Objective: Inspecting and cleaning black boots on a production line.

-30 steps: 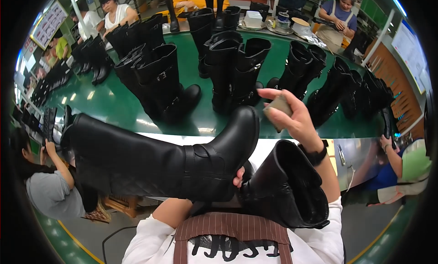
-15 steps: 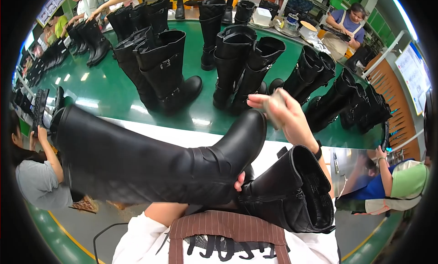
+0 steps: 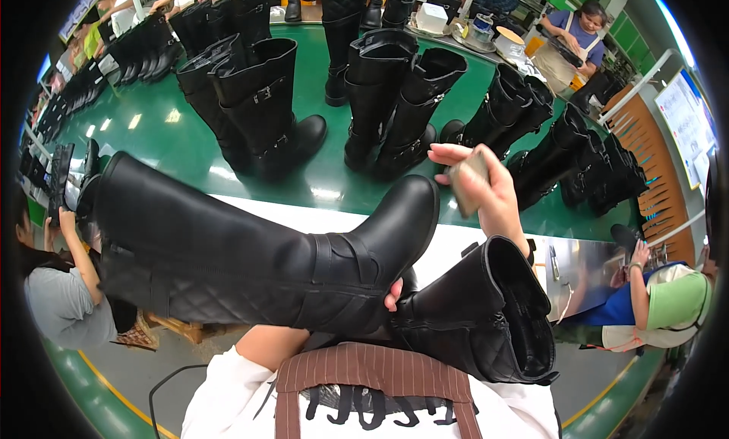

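A tall black boot (image 3: 220, 249) with a quilted panel and ankle straps lies sideways across my front, its toe to the right. Under its heel end, my left hand (image 3: 393, 295) curls round it; only fingertips show, the rest is hidden behind the boot. Just beyond the toe, my right hand (image 3: 497, 192) is raised and pinches a small flat grey-tan pad (image 3: 469, 182), slightly blurred. The pad is apart from the boot. A second black boot (image 3: 444, 306) rests against my apron, its open shaft facing right, below my right wrist.
Several pairs of black boots (image 3: 254, 108) stand upright on the green table (image 3: 319, 162). A white strip (image 3: 292, 219) runs along its near edge. At the right is a metal worktop (image 3: 581, 276). Co-workers (image 3: 581, 40) handle boots at the far right and both sides.
My right hand and the pad have shifted slightly right, away from the toe. The view has tilted a little, so the standing boots appear higher; my left hand still holds the boot.
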The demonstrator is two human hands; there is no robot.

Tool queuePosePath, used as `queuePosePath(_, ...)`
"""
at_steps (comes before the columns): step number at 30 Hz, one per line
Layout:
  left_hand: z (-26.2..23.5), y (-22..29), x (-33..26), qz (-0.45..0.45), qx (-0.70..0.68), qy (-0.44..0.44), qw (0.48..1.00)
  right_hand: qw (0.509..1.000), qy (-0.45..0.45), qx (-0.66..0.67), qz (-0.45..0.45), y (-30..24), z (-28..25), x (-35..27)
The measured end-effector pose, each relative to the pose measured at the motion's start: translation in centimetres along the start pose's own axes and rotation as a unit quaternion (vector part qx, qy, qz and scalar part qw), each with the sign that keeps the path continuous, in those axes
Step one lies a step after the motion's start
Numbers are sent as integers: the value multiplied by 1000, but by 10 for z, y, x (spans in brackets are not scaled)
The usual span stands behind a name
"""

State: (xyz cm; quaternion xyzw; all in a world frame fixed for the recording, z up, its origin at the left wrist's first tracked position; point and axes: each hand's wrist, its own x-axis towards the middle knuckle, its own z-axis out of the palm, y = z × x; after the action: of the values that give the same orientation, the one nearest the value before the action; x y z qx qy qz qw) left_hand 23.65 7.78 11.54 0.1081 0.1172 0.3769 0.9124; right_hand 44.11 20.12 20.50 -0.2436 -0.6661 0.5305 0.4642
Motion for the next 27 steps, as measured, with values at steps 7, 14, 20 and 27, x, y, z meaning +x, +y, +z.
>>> queuePosePath(7,1,-11,12,2,8,4,1000,950,26,-311,13,8,9,-5)
queuePosePath(14,5,-17,16,5,12,18,1000,990,75,-41,115,-17,-1,-1)
queuePosePath(20,1,-18,20,13,11,24,1000,972,24,-223,74,-3,8,-18)
queuePosePath(27,3,-26,13,25,12,40,999,845,277,-447,100,26,-82,-31)
